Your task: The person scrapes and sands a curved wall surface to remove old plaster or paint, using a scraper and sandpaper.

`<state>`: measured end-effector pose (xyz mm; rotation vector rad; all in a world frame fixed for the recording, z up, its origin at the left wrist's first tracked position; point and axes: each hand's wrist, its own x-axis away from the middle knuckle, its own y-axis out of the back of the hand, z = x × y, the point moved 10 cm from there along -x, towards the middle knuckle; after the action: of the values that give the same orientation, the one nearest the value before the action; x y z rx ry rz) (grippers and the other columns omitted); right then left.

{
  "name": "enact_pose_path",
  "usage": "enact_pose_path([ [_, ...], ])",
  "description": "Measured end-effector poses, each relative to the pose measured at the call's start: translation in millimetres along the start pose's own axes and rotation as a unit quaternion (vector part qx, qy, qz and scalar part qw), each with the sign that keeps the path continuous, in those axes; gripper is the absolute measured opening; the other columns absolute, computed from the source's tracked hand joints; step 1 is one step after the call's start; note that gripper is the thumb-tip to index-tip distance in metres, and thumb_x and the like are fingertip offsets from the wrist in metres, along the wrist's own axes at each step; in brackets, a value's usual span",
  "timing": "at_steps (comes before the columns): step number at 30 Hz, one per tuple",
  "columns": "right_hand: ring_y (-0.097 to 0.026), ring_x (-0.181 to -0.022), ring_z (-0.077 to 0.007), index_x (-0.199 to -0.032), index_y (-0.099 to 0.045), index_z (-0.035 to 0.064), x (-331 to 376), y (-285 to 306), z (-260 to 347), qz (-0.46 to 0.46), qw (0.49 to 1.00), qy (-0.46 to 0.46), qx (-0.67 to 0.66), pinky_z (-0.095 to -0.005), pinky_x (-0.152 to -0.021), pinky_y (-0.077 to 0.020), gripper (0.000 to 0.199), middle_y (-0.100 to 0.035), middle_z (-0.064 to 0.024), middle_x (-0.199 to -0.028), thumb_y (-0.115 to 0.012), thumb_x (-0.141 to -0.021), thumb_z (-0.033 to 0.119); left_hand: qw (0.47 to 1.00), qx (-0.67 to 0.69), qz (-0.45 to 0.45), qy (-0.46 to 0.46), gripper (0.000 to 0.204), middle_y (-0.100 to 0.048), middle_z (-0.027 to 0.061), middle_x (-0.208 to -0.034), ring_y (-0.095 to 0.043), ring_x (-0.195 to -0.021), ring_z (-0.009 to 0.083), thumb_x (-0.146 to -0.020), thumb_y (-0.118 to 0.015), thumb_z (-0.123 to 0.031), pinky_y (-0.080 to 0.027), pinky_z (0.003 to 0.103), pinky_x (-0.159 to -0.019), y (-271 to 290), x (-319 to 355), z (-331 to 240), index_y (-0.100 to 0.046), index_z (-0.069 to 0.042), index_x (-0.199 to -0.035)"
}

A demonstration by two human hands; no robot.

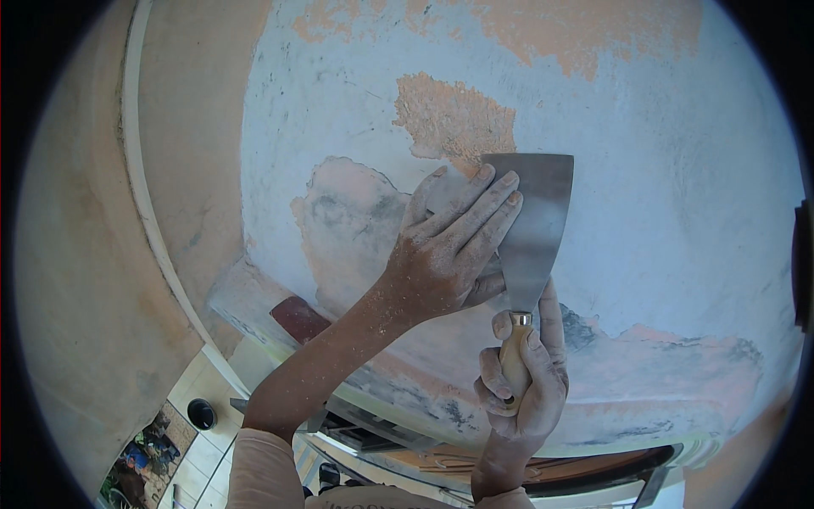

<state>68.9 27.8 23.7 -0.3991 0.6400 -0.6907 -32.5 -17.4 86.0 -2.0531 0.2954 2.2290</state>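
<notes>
while right grip holds scraper | open wall rightward (edge up)

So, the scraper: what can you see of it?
The scraper has a flared grey metal-looking blade with a broad, straight edge, a brass-coloured collar and a pale, wood-looking handle. Blade up, it stands before the patchy wall; whether it touches is unclear. The right hand grips the handle; the left hand overlaps the blade's left side, apparently touching it.

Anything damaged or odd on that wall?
Yes: the pale wall has a ragged peach patch above-left of the scraper and a grey-smudged patch left of the left hand; both look like missing coating.
</notes>
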Motion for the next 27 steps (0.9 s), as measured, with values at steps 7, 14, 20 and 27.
enact_pose_path([
  [7,-0.04,-0.044,-0.0039,-0.142,-0.019,0.0028,0,-3,1,0.001,1.0,-0.009,-0.021,-0.0165,-0.032,-0.0302,0.053,-0.055,-0.0158,-0.098,-0.04,-0.093,0.005,1.0,0.005,0.006,-0.018,0.062,-0.052,0.014,-0.127,-0.047,-0.122,0.0288,-0.081,-0.057,-0.047,-0.033,0.049,-0.099,-4,6,-5,-0.051,-0.001,-0.122],
  [14,-0.04,-0.041,-0.0053,-0.143,-0.013,0.007,3,7,-2,-0.018,0.999,-0.017,0.021,-0.0153,-0.027,-0.0304,0.055,-0.05,-0.015,-0.095,-0.036,-0.093,0.007,1.0,0.018,0.018,-0.013,0.065,-0.048,0.0145,-0.13,-0.042,-0.124,0.031,-0.078,-0.057,-0.048,-0.034,0.05,-0.098,-8,10,-2,-0.049,-0.002,-0.122],
  [20,-0.041,-0.042,-0.0061,-0.143,-0.013,0.0066,6,10,-2,0.007,1.0,-0.007,0.026,-0.0158,-0.027,-0.0321,0.054,-0.05,-0.0147,-0.095,-0.035,-0.093,0.006,1.0,0.01,0.019,-0.018,0.062,-0.051,0.0145,-0.127,-0.047,-0.121,0.0294,-0.078,-0.059,-0.047,-0.037,0.046,-0.095,-8,15,-6,-0.051,-0.003,-0.121],
  [27,-0.041,-0.044,-0.0054,-0.142,-0.018,0.0035,8,1,1,-0.014,1.0,-0.007,0.002,-0.0164,-0.031,-0.0296,0.054,-0.054,-0.0147,-0.095,-0.04,-0.093,0.004,0.999,0.007,0.04,-0.021,0.062,-0.052,0.0139,-0.127,-0.047,-0.121,0.0287,-0.077,-0.059,-0.046,-0.037,0.045,-0.095,-8,14,-13,-0.052,-0.002,-0.121],
])
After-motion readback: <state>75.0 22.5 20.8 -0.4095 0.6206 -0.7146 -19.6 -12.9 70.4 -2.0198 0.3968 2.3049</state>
